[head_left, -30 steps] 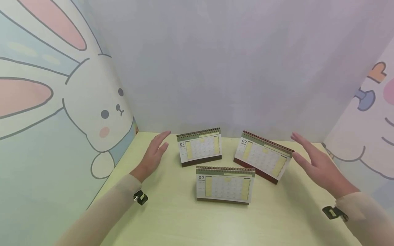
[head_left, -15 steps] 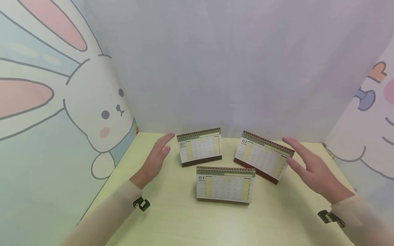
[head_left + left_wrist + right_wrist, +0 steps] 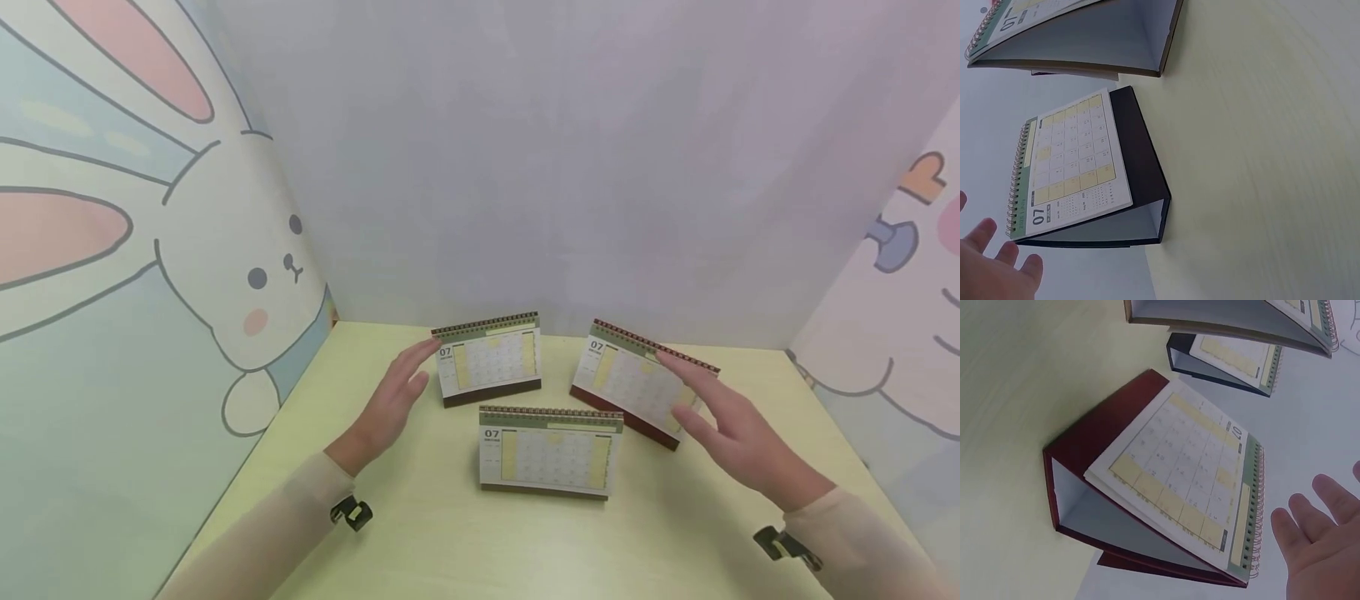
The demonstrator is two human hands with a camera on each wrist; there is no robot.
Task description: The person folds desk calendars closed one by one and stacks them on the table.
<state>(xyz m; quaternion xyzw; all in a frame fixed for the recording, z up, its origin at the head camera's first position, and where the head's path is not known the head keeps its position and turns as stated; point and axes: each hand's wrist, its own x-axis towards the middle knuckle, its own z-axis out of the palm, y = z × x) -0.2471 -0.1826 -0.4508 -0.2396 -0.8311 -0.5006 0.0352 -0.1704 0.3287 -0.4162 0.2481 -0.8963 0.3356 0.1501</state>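
Observation:
Three spiral-bound desk calendars, each showing 07, stand tent-like on the table. My left hand (image 3: 382,408) has its fingers stretched toward the left edge of the black-based calendar (image 3: 491,358) at the back left. In the left wrist view, the fingertips (image 3: 1032,269) are by that calendar's spiral corner; whether they touch it I cannot tell. My right hand (image 3: 738,429) hovers over the right part of the dark-red-based calendar (image 3: 626,379), overlapping it in the head view. The right wrist view shows a gap between the fingers (image 3: 1288,534) and its spiral. Neither hand holds anything.
A third calendar (image 3: 551,458) with a brown base stands at the front centre, between the hands. Behind is a pale curtain-like wall (image 3: 525,167). A rabbit-printed panel (image 3: 217,250) borders the pale yellow table (image 3: 525,550) on the left, another printed panel (image 3: 892,333) on the right.
Both hands have moved inward: the left to the right toward the back-left calendar, the right leftward over the dark-red-based one. The calendars have stayed in place.

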